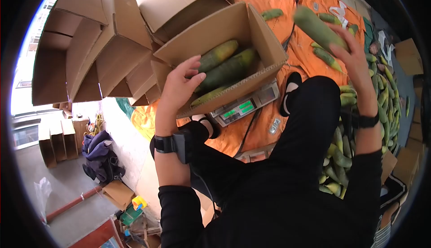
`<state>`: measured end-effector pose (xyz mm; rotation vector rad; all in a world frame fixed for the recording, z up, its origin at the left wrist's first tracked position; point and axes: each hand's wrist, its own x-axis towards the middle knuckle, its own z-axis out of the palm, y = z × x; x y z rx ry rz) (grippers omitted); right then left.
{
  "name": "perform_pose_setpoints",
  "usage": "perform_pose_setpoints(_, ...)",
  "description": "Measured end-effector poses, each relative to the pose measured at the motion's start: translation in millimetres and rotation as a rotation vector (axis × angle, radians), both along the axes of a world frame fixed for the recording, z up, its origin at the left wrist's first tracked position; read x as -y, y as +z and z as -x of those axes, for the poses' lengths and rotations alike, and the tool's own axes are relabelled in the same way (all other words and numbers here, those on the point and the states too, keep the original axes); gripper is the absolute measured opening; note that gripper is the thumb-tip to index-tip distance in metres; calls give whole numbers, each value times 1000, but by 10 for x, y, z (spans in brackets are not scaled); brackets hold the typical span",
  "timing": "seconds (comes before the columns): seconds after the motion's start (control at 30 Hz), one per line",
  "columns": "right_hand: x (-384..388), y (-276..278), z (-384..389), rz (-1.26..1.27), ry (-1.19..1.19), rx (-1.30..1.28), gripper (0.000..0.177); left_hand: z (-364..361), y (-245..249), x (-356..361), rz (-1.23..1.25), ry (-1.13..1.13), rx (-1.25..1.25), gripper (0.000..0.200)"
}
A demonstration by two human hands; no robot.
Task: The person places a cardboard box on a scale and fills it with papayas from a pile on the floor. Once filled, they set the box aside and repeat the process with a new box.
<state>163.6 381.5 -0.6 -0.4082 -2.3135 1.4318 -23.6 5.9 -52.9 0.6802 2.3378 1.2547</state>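
In my right hand (352, 57) is a long green radish (316, 28), gripped near its lower end and raised to the right of the box. My left hand (179, 84) is at the near left side of an open cardboard box (215, 32), thumb apart from the loosely bent fingers, holding nothing. Several thick green radishes (224, 70) lie lengthwise inside that box. Under it is a digital scale (244, 106) with lit green displays.
Empty cardboard boxes (87, 46) are stacked at the left. A large heap of green radishes (386, 97) lies at my right. A few loose radishes (327, 58) rest on the orange sheet (287, 32). Dark cloth (101, 153) lies on the floor at left.
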Motion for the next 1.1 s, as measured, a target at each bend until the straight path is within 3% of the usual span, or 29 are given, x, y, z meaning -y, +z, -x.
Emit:
perform_pose_setpoints(0.13,566,182,549,-44,388,-26,38,-137,275,-128,-122,-69,-13,75)
perform_pose_setpoints(0.23,999,15,851,-176,555,-6,41,-216,342,-180,-225,-135,-1,77)
perform_pose_setpoints(0.3,1251,-5,932,-179,607,61,42,-233,330,-198,-313,-146,13,77)
perform_pose_setpoints(0.43,1405,-229,982,-115,732,147,43,-174,316,-96,-137,-174,109,57)
perform_pose_setpoints(0.5,1326,-294,1024,-198,713,122,34,-128,244,-99,-81,-195,106,49)
perform_pose_setpoints(0.57,1136,-385,1135,-284,505,-39,31,-153,187,-112,-34,-32,200,41)
perform_pose_setpoints(0.7,793,-454,1205,-101,265,-29,29,-72,-39,-36,116,-3,168,40)
perform_pose_setpoints(0.77,704,-447,1199,-74,256,-39,28,-54,-91,-40,246,-40,163,39)
perform_pose_setpoints(0.83,669,-463,1174,-63,165,10,28,-64,-117,-62,252,-56,143,38)
perform_pose_setpoints(1.1,547,-546,1140,-158,165,25,30,-92,-171,-193,328,-171,15,37)
